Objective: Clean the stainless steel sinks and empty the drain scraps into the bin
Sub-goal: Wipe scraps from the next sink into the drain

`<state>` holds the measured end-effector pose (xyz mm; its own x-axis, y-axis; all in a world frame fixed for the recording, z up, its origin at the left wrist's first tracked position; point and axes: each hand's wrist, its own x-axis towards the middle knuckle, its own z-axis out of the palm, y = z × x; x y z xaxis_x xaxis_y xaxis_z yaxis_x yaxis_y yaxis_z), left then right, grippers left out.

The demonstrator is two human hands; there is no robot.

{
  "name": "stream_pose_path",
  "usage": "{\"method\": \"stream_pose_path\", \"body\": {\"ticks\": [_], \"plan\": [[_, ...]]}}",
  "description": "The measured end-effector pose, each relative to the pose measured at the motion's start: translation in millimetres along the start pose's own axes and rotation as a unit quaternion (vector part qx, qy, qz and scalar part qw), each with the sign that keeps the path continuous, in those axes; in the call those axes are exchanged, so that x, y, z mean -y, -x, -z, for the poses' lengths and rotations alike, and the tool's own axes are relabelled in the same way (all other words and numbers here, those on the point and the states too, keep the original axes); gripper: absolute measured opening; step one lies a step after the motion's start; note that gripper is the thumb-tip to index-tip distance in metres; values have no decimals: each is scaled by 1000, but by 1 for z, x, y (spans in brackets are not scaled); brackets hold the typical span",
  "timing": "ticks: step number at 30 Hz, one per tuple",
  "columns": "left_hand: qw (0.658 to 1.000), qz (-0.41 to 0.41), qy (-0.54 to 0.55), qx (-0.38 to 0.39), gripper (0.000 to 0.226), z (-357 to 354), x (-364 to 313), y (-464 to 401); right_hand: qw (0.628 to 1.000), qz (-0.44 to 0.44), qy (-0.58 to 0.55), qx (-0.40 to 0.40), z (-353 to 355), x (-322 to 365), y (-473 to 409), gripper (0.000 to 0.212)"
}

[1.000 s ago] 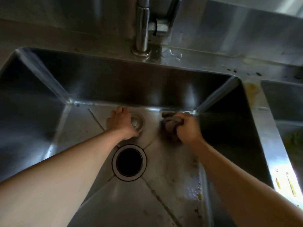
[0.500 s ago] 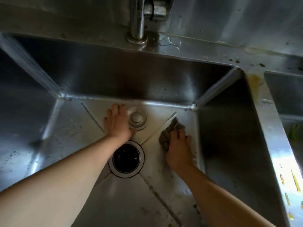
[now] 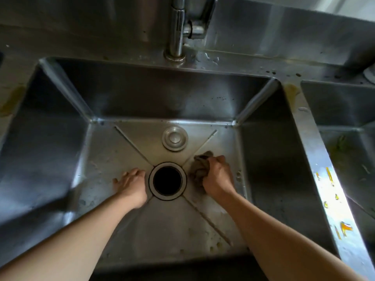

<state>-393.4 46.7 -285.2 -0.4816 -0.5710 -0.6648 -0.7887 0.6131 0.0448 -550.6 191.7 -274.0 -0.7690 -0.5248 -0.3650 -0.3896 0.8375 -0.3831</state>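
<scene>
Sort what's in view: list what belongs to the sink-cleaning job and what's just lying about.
Part of the job:
- stainless steel sink basin
- open round drain hole
- round metal drain stopper, lying on the sink floor
- crumpled grey-brown cloth, gripped by the right hand
- left hand, resting beside the drain
- second sink on the right

Just there:
- chrome tap

No text can be read (bare steel throughout).

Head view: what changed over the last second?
The left hand let go of the drain plug and came back to rest flat beside the drain hole. The right hand dragged the cloth from the far right corner toward the drain. Cloth stays gripped; plug stays near the back wall.
</scene>
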Motion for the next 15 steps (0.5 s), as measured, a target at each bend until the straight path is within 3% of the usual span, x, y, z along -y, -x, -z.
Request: {"method": "stream_pose_path", "body": {"ticks": [1, 3, 7, 12, 15], "plan": [[1000, -2, -4, 10, 63, -2, -1, 3, 999, -45, 18, -18, 8, -12, 0, 25], [1000, 0, -3, 21, 60, -5, -3, 7, 988, -108, 111, -9, 18, -34, 1, 35], [1000, 0, -15, 21, 62, -9, -6, 8, 960, -177, 186, 109, 19, -59, 10, 65], [999, -5, -32, 16, 62, -8, -10, 7, 950, -156, 203, 178, -6, -26, 12, 72], [999, -10, -27, 17, 61, -12, -9, 7, 965, -140, 136, 173, -33, 5, 10, 66]]}}
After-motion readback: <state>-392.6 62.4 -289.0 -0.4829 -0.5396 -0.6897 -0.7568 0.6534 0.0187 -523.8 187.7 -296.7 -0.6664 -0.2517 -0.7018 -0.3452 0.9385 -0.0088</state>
